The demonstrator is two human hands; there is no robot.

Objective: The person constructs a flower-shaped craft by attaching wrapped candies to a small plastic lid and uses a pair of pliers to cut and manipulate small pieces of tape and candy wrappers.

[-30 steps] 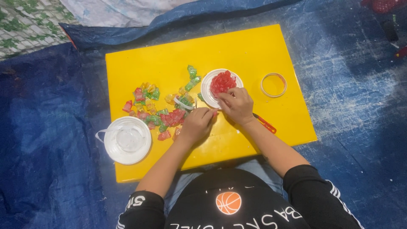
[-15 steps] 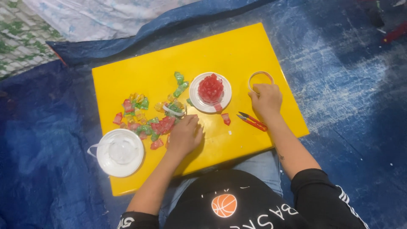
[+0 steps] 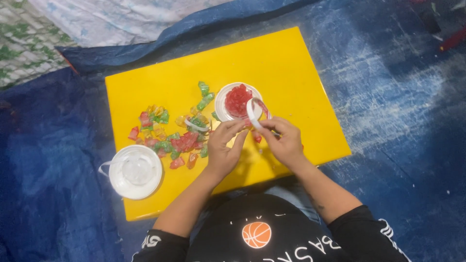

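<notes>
Both my hands meet over the middle of a yellow board [image 3: 291, 68]. My right hand [image 3: 285, 141] pinches a white plastic ring [image 3: 253, 112] and holds it upright. The fingertips of my left hand [image 3: 224, 146] touch the same ring from the left. Just behind the ring stands a small white dish [image 3: 221, 104] heaped with red candies [image 3: 237, 99]. To the left of my left hand lies a loose pile of red, green and yellow wrapped candies [image 3: 165, 133].
A round white lid or tub [image 3: 136, 171] sits on the board's near left corner. A second small ring [image 3: 196, 126] lies among the candies. The board rests on a blue tarp [image 3: 398, 121]. Patterned cloth [image 3: 29, 43] lies at the far left.
My right hand reached to the ring at the board's right side, picked it up and brought it back to the middle. My left hand left the candy pile and rose to meet it.
</notes>
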